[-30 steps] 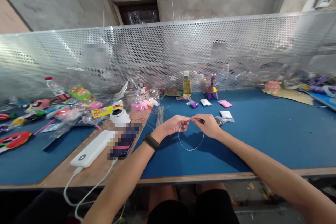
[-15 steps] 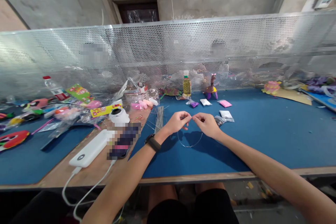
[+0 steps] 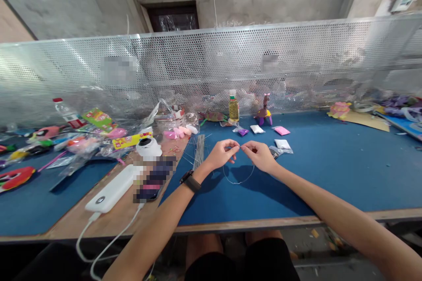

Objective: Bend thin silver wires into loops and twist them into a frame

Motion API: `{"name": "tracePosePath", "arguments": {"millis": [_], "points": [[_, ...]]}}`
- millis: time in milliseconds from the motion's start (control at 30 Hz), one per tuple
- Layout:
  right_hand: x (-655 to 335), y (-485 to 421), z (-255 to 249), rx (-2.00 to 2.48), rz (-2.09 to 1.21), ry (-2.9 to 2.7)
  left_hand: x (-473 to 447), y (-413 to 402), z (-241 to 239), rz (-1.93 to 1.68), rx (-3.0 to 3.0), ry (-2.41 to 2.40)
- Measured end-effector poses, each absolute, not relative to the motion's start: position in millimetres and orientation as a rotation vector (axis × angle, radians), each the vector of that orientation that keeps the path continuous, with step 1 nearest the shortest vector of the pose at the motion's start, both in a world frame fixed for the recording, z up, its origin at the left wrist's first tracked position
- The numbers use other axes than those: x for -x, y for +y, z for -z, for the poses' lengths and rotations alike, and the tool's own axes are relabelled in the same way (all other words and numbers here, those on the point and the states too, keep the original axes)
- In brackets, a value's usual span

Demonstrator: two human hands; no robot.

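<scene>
A thin wire [image 3: 238, 183] hangs in a rounded loop below my two hands, over the blue mat. My left hand [image 3: 224, 153] pinches one end, thumb and forefinger pressed together. Close beside it, my right hand [image 3: 259, 155] pinches the other end, and the fingertips of both hands nearly touch. The wire ends themselves are hidden by the fingers. A bundle of straight wires [image 3: 199, 151] lies left of my left hand. Just past my right hand is a small bag of white clay [image 3: 282, 145].
Along the back stand a bottle of yellow liquid [image 3: 234, 109] and a brown clay animal figure [image 3: 264, 112]. Small packets, one purple [image 3: 243, 131] and one pink [image 3: 281, 130], lie before them. A white power bank [image 3: 110, 189] and a phone [image 3: 154, 180] sit at left.
My hands keep the same pinch on the wire, and the loop holds its shape. Only the camera view has shifted slightly.
</scene>
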State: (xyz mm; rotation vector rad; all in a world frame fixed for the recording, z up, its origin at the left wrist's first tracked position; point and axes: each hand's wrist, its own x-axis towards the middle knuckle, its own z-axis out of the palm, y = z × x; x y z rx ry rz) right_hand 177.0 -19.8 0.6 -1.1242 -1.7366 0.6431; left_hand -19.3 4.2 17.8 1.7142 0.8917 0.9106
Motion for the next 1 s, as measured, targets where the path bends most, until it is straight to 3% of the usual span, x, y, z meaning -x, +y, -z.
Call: {"name": "tracePosePath", "arguments": {"millis": [767,1000], "points": [[-175,-18,6,1.058,-0.893,-1.631,17,-4,-19,-1.122,-2.149,0.951],[-175,-17,6,1.044,-0.919,-1.597,22,6,-15,-1.03,-1.96,0.852]]}}
